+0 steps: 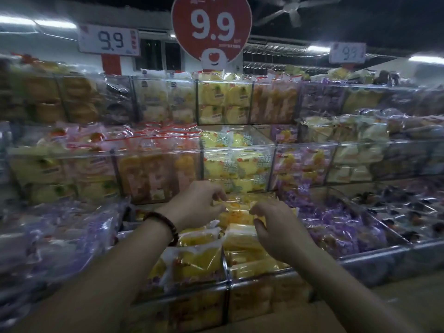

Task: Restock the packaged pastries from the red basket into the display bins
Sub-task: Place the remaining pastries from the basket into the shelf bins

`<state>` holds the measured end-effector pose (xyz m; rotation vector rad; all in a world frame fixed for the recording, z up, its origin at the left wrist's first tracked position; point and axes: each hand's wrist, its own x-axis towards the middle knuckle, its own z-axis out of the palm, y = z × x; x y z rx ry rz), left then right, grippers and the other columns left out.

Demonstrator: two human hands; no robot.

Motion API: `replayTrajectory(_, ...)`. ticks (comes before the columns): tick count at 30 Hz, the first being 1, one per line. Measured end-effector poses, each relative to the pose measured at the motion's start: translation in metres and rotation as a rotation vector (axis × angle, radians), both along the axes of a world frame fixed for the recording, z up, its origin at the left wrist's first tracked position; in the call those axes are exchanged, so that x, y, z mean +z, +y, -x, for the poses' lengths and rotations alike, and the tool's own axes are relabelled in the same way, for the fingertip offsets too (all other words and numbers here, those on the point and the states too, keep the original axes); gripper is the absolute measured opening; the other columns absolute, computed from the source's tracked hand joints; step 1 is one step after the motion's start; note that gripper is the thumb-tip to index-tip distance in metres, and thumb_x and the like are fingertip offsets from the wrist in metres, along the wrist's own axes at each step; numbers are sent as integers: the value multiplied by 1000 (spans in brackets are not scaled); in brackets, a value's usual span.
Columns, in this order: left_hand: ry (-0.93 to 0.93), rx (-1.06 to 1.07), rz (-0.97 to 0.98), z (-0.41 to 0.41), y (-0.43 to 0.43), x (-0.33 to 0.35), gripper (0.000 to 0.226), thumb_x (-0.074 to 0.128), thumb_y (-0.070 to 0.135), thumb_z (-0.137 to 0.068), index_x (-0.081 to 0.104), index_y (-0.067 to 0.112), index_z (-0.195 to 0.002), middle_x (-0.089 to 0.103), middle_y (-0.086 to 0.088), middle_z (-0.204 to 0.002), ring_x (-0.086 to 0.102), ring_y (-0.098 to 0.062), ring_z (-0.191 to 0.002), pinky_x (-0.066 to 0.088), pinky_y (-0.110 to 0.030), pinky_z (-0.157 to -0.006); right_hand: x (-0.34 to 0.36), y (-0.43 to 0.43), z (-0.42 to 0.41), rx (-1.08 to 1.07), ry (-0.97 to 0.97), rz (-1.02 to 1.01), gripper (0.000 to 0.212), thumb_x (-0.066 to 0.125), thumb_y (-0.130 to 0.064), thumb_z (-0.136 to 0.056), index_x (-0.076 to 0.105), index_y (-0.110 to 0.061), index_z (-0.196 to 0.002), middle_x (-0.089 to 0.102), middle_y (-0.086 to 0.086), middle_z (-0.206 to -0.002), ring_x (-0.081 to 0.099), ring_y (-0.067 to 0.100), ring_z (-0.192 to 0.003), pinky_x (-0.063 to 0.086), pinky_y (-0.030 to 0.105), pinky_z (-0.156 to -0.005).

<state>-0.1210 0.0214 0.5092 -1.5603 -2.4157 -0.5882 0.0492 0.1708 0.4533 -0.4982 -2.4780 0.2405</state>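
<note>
This is a shop. A big red heart sign (211, 30) and a white price sign (109, 39) both say 9.9. Rows of clear bins (236, 149) stand in steps, one row above the other, full of wrapped cakes (217, 139) in yellow, orange and purple packs. Long lights (55, 24) shine on the ceiling.

Three price signs reading 9.9 stand over the display's back edge: one red heart-shaped card sign (211, 30) and two white rectangular ones, the left white sign (109, 39) and the right white sign (347, 52). One white ceiling fan (294, 8) hangs above. The clear plastic display bins (237, 149) rise in three tiers. Two hands, the left hand (197, 203) and the right hand (276, 224), pinch one clear-wrapped yellow pastry packet (237, 209). One dark beaded bracelet (165, 223) circles the left wrist. The binned packets are too many and too blurred to count.
</note>
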Motion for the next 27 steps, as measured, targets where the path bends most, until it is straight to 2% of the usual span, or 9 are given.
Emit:
replayTrajectory(5, 29, 11, 79, 27, 72, 6, 19, 64, 34, -101, 72, 27, -116, 68, 7, -116, 64, -14, -101, 60, -37, -89, 5, 77, 11, -99, -40, -14, 25, 60, -24, -99, 71, -21, -121, 73, -1, -117, 62, 21, -111, 54, 43, -93)
replayTrajectory(8, 35, 29, 83, 42, 103, 2, 16, 61, 28, -102, 73, 28, -113, 67, 8, -108, 65, -16, -98, 60, -37, -89, 11, 107, 30, -91, -70, -41, 21, 64, -26, -99, 72, -24, -118, 72, -4, -113, 64, 16, -104, 57, 40, -89)
replayTrajectory(12, 90, 89, 86, 58, 124, -10, 14, 64, 25, -98, 76, 29, -106, 70, 6, -104, 67, -19, -94, 61, -39, -85, 17, 139, 62, -60, -93, -61, 19, 68, -16, -96, 71, -28, -112, 70, -7, -105, 67, 14, -96, 62, 40, -81)
replayTrajectory(14, 55, 62, 103, 62, 128, -16, 14, 68, 28, -97, 79, 29, -106, 72, 8, -104, 68, -15, -92, 63, -37, -84, 20, 152, 75, -2, -141, -83, 26, 72, -13, -94, 71, -29, -114, 68, -10, -106, 67, 12, -96, 63, 37, -82)
replayTrajectory(17, -13, 9, 151, 66, 129, -24, 14, 74, 36, -95, 80, 31, -107, 72, 15, -106, 67, -7, -95, 63, -33, -85, 22, 163, 93, 109, -255, -130, 33, 80, -18, -91, 70, -30, -120, 68, -12, -110, 67, 5, -99, 63, 32, -85)
replayTrajectory(21, -54, -19, 137, 69, 128, -33, 29, 76, 46, -92, 75, 37, -119, 70, 18, -114, 65, -7, -103, 61, -35, -89, 21, 176, 108, 200, -334, -148, 27, 78, -27, -93, 72, -32, -119, 71, -13, -106, 68, 3, -93, 64, 31, -82)
replayTrajectory(27, -102, 5, 106, 69, 130, -38, 32, 80, 49, -86, 74, 41, -117, 68, 17, -120, 64, -9, -106, 61, -37, -91, 20, 176, 112, 244, -312, -183, 29, 77, -31, -93, 72, -33, -121, 71, -13, -107, 67, 3, -93, 63, 31, -82)
